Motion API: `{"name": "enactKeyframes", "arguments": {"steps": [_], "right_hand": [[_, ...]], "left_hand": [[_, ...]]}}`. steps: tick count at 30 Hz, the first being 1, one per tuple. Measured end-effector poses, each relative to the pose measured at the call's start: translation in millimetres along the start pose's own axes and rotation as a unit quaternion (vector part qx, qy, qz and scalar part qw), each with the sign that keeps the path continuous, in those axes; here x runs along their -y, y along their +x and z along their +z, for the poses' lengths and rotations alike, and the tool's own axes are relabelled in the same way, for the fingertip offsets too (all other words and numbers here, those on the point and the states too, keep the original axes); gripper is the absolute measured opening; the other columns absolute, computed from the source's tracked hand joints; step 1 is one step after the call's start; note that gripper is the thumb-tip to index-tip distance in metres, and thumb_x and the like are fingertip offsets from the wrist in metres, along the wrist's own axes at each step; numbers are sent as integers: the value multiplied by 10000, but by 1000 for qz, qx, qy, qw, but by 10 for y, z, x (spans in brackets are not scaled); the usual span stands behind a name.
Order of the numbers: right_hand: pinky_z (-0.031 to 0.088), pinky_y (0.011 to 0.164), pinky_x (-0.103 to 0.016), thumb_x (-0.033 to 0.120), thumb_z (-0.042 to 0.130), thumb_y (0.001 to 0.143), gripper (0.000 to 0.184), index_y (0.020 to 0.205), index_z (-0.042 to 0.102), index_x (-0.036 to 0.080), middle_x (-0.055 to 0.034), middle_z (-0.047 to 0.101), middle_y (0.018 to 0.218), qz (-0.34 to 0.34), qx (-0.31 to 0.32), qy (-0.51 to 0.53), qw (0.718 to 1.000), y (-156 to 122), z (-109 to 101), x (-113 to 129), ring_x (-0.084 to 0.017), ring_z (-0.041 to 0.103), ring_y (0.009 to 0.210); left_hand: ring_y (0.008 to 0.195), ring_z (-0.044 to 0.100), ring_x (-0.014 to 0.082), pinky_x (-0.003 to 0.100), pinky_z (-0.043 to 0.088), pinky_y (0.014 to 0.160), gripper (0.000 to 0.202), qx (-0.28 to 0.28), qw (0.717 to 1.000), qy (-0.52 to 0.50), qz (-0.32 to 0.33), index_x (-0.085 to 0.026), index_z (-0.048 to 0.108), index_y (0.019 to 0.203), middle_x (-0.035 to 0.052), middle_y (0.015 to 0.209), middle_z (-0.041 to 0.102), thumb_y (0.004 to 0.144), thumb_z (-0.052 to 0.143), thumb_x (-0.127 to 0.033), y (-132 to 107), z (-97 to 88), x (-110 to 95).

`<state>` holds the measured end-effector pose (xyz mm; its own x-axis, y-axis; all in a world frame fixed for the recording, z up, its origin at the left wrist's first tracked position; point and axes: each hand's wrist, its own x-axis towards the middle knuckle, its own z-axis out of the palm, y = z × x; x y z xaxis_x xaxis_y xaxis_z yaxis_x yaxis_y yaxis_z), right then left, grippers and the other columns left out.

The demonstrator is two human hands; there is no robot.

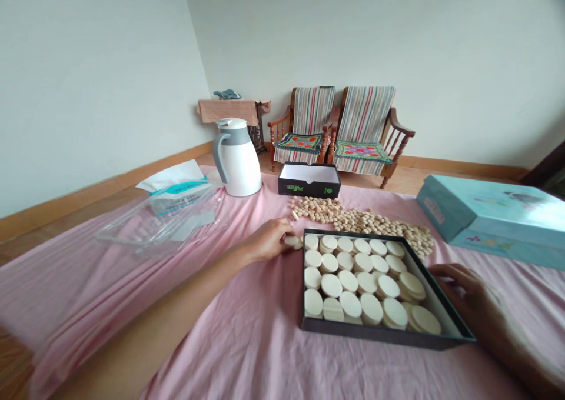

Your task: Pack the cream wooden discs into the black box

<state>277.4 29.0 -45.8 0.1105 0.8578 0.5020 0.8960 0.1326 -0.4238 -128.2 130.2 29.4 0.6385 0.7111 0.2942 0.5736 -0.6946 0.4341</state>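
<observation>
A shallow black box (375, 336) with a pale inside lies on the pink cloth, holding rows of stacked round wooden discs (332, 285). Most stacks lean, and some room shows along the box's right inner side. At the box's far left corner, my left hand (270, 239) pinches a small wooden disc piece (292, 242) between thumb and fingers; whether it is one disc or more I cannot tell. My right hand (468, 291) rests against the right rim, fingers stretched and slightly bent, with nothing seen in it. Small wooden pieces (366, 220) lie loose in a heap behind the box.
An open black box (309, 187) stands past the heap. To the right sits a light blue box (498, 217). A white and grey jug (241, 162) stands at the back left, near clear plastic packaging (163, 217). Two wooden chairs (364, 117) are by the wall.
</observation>
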Motion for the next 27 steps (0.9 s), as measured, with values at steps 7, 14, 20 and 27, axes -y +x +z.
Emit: {"name": "enactKeyframes", "arguments": {"steps": [7,14,20,27], "right_hand": [[487,599,-383,461,480,759,287,738,652,233,-91,666,808,32,16,62,997,12,-2,39,-230,610,645],[478,622,-371,434,486,772,271,752,655,223,-90,655,795,21,15,65,998,12,3,30,-232,596,700],[489,629,-366,422,515,767,272,765,677,203,-103,683,836,29,13,78,996,33,-35,105,-223,603,689],[430,430,-253,523,486,830,404,847,663,161,-28,610,581,129,65,221,965,66,-328,622,-142,535,478]], "left_hand": [[723,557,119,240,450,649,279,-8,995,-90,-33,-176,630,1019,23,875,634,760,672,-271,-148,-403,-640],[895,580,178,321,471,792,243,40,999,-13,33,-180,655,924,39,918,642,704,733,-245,-231,-304,-1004],[830,573,152,290,474,741,270,18,999,-19,-26,-202,648,946,30,963,596,699,739,-267,-305,-246,-995],[546,547,122,223,418,543,424,-23,981,-101,-165,-153,522,1219,-32,605,572,862,532,-383,-423,-63,-816]]}}
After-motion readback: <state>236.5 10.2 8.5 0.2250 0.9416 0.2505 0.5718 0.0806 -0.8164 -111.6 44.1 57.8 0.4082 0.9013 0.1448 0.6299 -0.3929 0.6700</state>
